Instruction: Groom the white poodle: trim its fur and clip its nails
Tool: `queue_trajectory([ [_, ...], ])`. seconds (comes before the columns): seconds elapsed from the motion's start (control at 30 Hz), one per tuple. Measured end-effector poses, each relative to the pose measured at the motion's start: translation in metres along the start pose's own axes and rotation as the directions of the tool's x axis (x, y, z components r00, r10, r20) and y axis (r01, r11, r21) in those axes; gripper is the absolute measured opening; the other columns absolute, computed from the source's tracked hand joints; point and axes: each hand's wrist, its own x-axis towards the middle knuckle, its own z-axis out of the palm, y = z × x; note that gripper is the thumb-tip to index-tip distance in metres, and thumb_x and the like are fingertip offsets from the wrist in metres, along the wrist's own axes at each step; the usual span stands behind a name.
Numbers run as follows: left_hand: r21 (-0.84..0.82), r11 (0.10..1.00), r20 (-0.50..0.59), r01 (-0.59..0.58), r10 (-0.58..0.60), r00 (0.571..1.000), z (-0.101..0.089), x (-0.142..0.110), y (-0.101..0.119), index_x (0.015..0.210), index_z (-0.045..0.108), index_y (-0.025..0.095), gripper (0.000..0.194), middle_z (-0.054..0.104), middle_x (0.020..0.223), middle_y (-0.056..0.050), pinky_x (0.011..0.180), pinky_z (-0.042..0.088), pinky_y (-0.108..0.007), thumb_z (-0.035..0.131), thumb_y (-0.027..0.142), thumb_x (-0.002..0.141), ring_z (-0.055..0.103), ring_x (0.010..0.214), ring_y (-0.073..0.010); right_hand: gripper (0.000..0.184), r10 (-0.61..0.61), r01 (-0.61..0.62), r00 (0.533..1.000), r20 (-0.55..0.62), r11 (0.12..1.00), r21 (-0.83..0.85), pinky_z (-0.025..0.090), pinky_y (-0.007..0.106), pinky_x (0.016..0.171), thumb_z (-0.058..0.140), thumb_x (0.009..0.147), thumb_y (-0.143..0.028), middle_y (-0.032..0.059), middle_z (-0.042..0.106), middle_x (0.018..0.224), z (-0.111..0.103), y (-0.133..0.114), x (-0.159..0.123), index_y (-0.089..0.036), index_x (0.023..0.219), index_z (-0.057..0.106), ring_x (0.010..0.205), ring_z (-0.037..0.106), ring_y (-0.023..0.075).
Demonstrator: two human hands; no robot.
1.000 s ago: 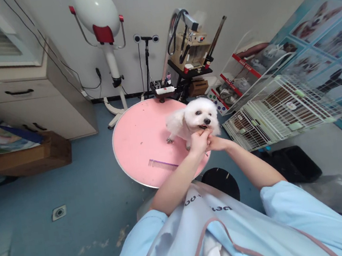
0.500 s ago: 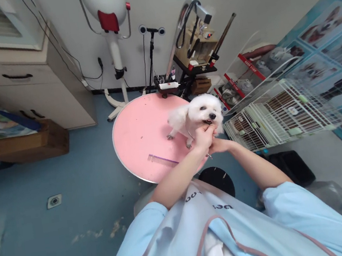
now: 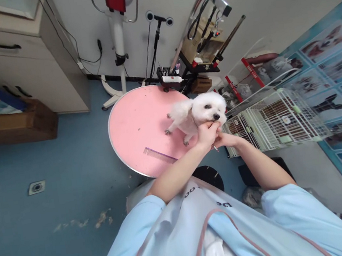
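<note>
A fluffy white dog (image 3: 209, 105) is on a round pink grooming table (image 3: 132, 120), its head at the table's right side. My left hand (image 3: 207, 134) is closed at the underside of its muzzle, fingers pressed against the chin. Just right of it and touching it, my right hand (image 3: 226, 140) is closed around a slim metal tool (image 3: 215, 148). Only the tool's shiny end shows below the fingers; the rest is hidden. A purple-backed comb (image 3: 160, 155) lies on the table, left of my left forearm.
Behind the table stand a white dryer on a stand (image 3: 118, 33) and a small black tray (image 3: 167, 77) of tools. Wire cages (image 3: 275, 122) are at the right. A cabinet (image 3: 21, 60) and a brown box (image 3: 14, 126) stand left; a black round seat (image 3: 210, 177) is below.
The dog's head has turned toward the right, and its mouth, partly open before, is now mostly covered by my fingers. Both hands have followed slightly rightward. The camera view has shifted too.
</note>
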Motion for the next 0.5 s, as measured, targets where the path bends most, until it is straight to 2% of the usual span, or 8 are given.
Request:
queue_trajectory([
  [0.13,0.012,1.0,-0.003,0.001,-0.001,1.0,-0.001,-0.001,0.001,0.067,0.061,0.011,0.018,0.052,0.054,0.002,0.042,0.027,-0.019,0.06,0.026,0.077,0.038,0.04,-0.0036,0.027,0.057,-0.061,0.995,0.081,0.997,0.048,0.052,0.033,0.074,0.072,0.063,-0.027,0.0057,0.066,0.077,0.002,-0.008,-0.002,-0.012,0.083,0.062,0.074,0.063,0.0179],
  [0.3,0.006,1.0,0.005,-0.015,0.015,1.0,-0.001,-0.001,0.002,0.065,0.059,0.012,0.019,0.051,0.055,0.003,0.044,0.028,-0.02,0.059,0.026,0.078,0.038,0.041,-0.0037,0.022,0.017,-0.018,1.0,0.012,0.995,0.1,0.05,0.027,0.073,0.072,0.063,-0.023,0.0033,0.066,0.079,0.001,-0.011,-0.006,-0.014,0.081,0.063,0.075,0.063,0.0152],
  [0.5,0.005,1.0,0.009,0.013,-0.013,1.0,0.001,-0.003,0.008,0.061,0.056,0.012,0.022,0.049,0.052,0.004,0.044,0.025,-0.021,0.058,0.025,0.079,0.035,0.04,-0.0033,0.015,0.031,-0.034,0.998,0.058,0.998,0.047,0.047,0.022,0.063,0.067,0.066,-0.018,0.0018,0.063,0.071,0.005,-0.016,-0.008,-0.012,0.079,0.06,0.066,0.059,0.0112],
])
